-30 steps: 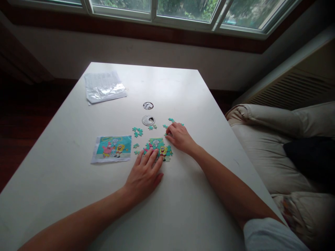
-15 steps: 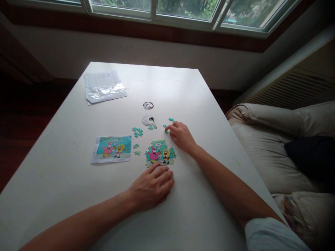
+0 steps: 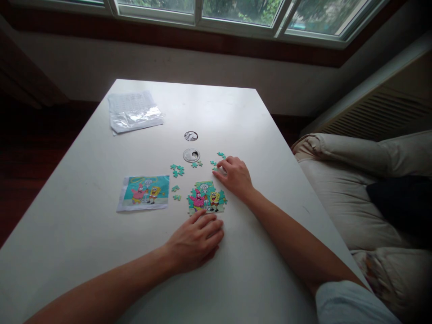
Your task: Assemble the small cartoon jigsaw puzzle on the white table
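Note:
A partly assembled jigsaw puzzle (image 3: 206, 198) with cartoon figures lies on the white table. My left hand (image 3: 197, 240) rests palm down at its near edge, fingers loosely stretched, the index fingertip touching the puzzle's bottom edge. My right hand (image 3: 236, 175) is beyond the puzzle's upper right side, with thumb and index finger apart. Close to those fingertips are loose teal puzzle pieces (image 3: 213, 163), one partly covered by the hand. More puzzle pieces (image 3: 221, 155) lie just past the right hand. Left of the puzzle is a printed reference picture (image 3: 146, 193) showing the same figures.
Several loose pieces (image 3: 177, 170) and a pair lower down (image 3: 177, 197) lie between picture and puzzle. Two round table inserts (image 3: 191, 155) sit beyond. A clear plastic bag with papers (image 3: 136, 112) lies at the far left. A beige sofa (image 3: 337, 193) stands right of the table.
My right hand's thumb and index finger have spread apart, and the fingers have shifted slightly at the loose pieces. My left hand has stayed in place.

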Motion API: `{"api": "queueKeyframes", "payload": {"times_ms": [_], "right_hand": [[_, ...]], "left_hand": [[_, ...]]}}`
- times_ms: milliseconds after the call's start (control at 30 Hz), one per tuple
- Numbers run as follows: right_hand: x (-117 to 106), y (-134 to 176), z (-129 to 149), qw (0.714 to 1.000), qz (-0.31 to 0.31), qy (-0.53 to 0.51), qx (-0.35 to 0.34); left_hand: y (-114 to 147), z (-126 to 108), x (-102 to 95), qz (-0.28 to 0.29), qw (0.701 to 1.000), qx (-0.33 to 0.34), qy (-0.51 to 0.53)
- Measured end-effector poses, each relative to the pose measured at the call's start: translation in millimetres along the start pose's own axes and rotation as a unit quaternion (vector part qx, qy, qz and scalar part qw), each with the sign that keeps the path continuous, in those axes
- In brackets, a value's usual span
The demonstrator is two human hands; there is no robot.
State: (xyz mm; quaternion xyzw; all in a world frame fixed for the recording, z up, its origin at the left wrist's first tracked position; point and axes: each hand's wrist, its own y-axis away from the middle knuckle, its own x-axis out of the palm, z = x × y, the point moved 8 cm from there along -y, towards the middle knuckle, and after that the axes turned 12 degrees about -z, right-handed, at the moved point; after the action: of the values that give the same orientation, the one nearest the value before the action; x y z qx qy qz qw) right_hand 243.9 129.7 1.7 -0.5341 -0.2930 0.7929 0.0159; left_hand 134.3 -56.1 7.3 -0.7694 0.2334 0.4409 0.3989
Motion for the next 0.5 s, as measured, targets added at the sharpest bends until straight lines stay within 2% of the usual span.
{"api": "queueKeyframes", "payload": {"times_ms": [133, 367, 500], "right_hand": [[1, 1, 7, 1.0, -0.001, 0.014, -0.009], [7, 3, 13, 0.997, 0.033, -0.052, -0.036], [5, 2, 8, 0.998, 0.01, -0.059, -0.015]], "left_hand": [[0, 1, 0.7, 0.005, 1.0, -0.006, 0.003], [1, 1, 2.6, 0.011, 1.0, -0.007, 0.005], [1, 2, 2.5, 0.009, 1.0, -0.01, 0.005]]}}
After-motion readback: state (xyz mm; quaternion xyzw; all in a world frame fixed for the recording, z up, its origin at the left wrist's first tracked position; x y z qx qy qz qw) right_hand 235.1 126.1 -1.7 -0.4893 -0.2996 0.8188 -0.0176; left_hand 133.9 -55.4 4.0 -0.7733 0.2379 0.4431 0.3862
